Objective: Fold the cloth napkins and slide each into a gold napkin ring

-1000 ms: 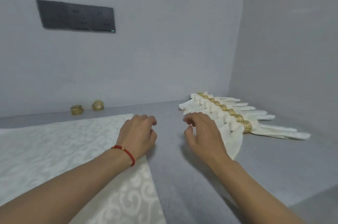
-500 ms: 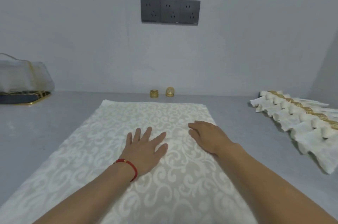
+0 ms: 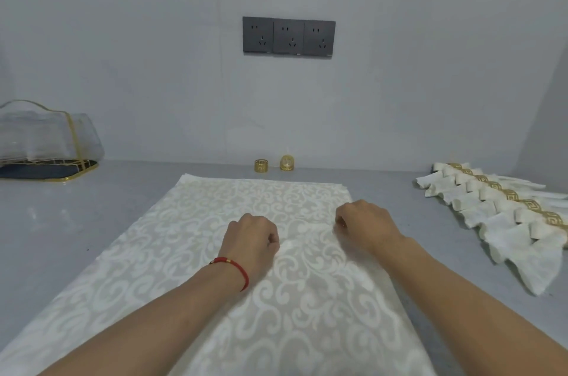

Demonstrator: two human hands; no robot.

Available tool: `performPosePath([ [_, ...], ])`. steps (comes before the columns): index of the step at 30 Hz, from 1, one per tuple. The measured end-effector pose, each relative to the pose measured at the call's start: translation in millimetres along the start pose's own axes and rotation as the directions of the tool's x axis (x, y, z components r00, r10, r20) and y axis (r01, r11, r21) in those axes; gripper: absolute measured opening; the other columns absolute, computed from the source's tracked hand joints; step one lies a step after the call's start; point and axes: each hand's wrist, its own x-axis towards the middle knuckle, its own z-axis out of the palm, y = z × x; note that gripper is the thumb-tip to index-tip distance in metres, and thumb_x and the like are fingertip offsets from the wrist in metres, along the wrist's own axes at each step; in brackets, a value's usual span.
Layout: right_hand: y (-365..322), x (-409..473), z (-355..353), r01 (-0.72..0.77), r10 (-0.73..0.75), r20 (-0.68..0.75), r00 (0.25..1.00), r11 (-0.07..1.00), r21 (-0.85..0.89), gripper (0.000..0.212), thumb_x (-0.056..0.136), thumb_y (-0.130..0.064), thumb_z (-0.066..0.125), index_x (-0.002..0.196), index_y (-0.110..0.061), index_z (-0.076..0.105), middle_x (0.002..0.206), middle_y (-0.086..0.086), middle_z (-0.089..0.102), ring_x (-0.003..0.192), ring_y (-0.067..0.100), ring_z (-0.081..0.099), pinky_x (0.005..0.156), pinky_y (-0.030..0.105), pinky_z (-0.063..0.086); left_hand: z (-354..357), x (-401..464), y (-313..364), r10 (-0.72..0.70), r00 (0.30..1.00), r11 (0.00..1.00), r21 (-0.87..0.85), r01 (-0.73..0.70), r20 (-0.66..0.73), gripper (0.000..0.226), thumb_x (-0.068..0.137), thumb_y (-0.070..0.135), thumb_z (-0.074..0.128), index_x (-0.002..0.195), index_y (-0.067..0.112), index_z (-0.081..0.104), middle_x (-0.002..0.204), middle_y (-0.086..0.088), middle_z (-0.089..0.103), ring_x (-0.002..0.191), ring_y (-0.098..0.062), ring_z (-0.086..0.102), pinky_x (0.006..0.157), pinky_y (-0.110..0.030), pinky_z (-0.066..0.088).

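A cream napkin (image 3: 190, 240) with a pale scroll pattern lies spread flat on the grey table, reaching from the near edge toward the wall. My left hand (image 3: 252, 240), with a red cord at the wrist, rests on its middle with fingers curled under, pinching a small bump of cloth by the thumb. My right hand (image 3: 365, 223) sits near the napkin's right edge, fingers curled down into the cloth, which puckers there. Two gold napkin rings (image 3: 262, 165) (image 3: 287, 163) stand by the wall beyond the napkin.
A row of several folded napkins in gold rings (image 3: 491, 206) lies at the right. A clear cover on a dark gold-rimmed tray (image 3: 46, 142) stands at the far left. Dark wall sockets (image 3: 288, 36) sit above the bare grey tabletop (image 3: 76, 222).
The view swung left from the finished napkins to the flat one. Both hands landed on it open, then curled their fingers into the cloth.
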Motion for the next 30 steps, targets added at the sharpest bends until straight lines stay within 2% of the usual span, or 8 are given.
performPosePath([
  [3,18.5,-21.8,8.2,-0.064,0.055,0.084,0.995,0.993,0.099,0.019,0.099,-0.035,0.056,0.108,-0.022,0.066,0.106,-0.002,0.062,0.095,0.022,0.061,0.073,0.032,0.047,-1.3,0.8,1.4,-0.010,0.998,1.000,0.015,0.011,-0.062,0.024,0.085,0.009,0.056,0.069,0.021,0.069,0.076,0.009,0.070,0.076,-0.010,0.063,0.077,-0.023,0.046],
  [5,27.5,-33.6,17.0,-0.086,0.083,0.022,0.996,0.982,0.169,0.020,0.100,-0.036,0.060,0.109,-0.020,0.066,0.104,-0.002,0.061,0.097,0.021,0.061,0.075,0.032,0.047,-1.2,0.0,2.4,0.028,0.995,0.997,0.080,-0.020,-0.100,0.025,0.083,0.006,0.057,0.067,0.021,0.067,0.075,0.010,0.068,0.075,-0.010,0.061,0.077,-0.024,0.042],
  [9,26.0,-45.3,28.9,-0.162,0.218,-0.125,0.968,0.922,0.352,0.013,0.094,-0.020,0.067,0.082,-0.019,0.072,0.075,-0.010,0.066,0.073,0.012,0.062,0.058,0.026,0.041,-0.5,-9.7,11.6,0.061,0.988,0.992,0.116,-0.045,-0.143,0.027,0.082,-0.002,0.053,0.069,0.020,0.061,0.079,0.009,0.060,0.072,-0.013,0.057,0.063,-0.027,0.046],
  [13,20.8,-46.6,18.8,-0.188,0.224,-0.114,0.968,0.946,0.266,0.015,0.093,-0.015,0.058,0.082,-0.015,0.069,0.083,-0.002,0.067,0.078,0.020,0.063,0.061,0.033,0.045,-5.4,-7.1,14.8,0.079,0.989,0.987,0.149,-0.060,-0.126,0.025,0.084,-0.004,0.052,0.078,0.019,0.059,0.083,0.006,0.056,0.074,-0.015,0.056,0.063,-0.032,0.052],
  [18,25.5,-61.3,-10.1,-0.093,0.146,-0.186,0.972,0.959,0.268,0.015,0.095,-0.003,0.040,0.091,-0.012,0.051,0.094,0.004,0.053,0.076,0.027,0.055,0.069,0.041,0.047,-13.0,-6.2,28.4,0.061,0.997,0.980,0.192,-0.050,-0.047,0.029,0.078,-0.010,0.044,0.090,0.016,0.050,0.081,0.001,0.058,0.070,-0.019,0.050,0.057,-0.029,0.037],
  [21,35.1,-77.2,-24.2,-0.074,0.081,-0.036,0.996,0.985,0.157,0.028,0.080,0.009,0.035,0.093,-0.009,0.052,0.096,0.007,0.054,0.083,0.028,0.057,0.071,0.037,0.045,-10.7,-6.9,38.8,0.125,0.992,0.979,0.159,-0.124,0.007,0.031,0.076,-0.015,0.040,0.087,0.013,0.046,0.076,-0.002,0.052,0.067,-0.018,0.043,0.057,-0.030,0.035],
  [25,55.7,-93.5,-32.3,-0.175,0.158,0.153,0.975,0.979,0.102,0.017,0.088,0.000,0.052,0.082,-0.014,0.058,0.096,0.003,0.063,0.090,0.025,0.066,0.069,0.027,0.044,-0.5,-6.3,54.0,0.232,0.970,0.973,-0.005,-0.233,0.072,0.029,0.081,-0.015,0.040,0.080,0.013,0.045,0.076,-0.006,0.055,0.066,-0.018,0.044,0.059,-0.031,0.036],
  [30,69.6,-139.6,-61.1,-0.109,0.006,0.389,0.921,0.964,0.243,0.011,0.092,-0.018,0.065,0.082,-0.016,0.068,0.082,0.002,0.074,0.067,0.008,0.067,0.065,0.021,0.054,-10.3,-2.5,67.9,0.408,0.896,0.913,-0.084,-0.400,0.177,0.020,0.086,-0.007,0.049,0.080,0.011,0.053,0.076,-0.006,0.059,0.067,-0.019,0.051,0.064,-0.035,0.045],
])
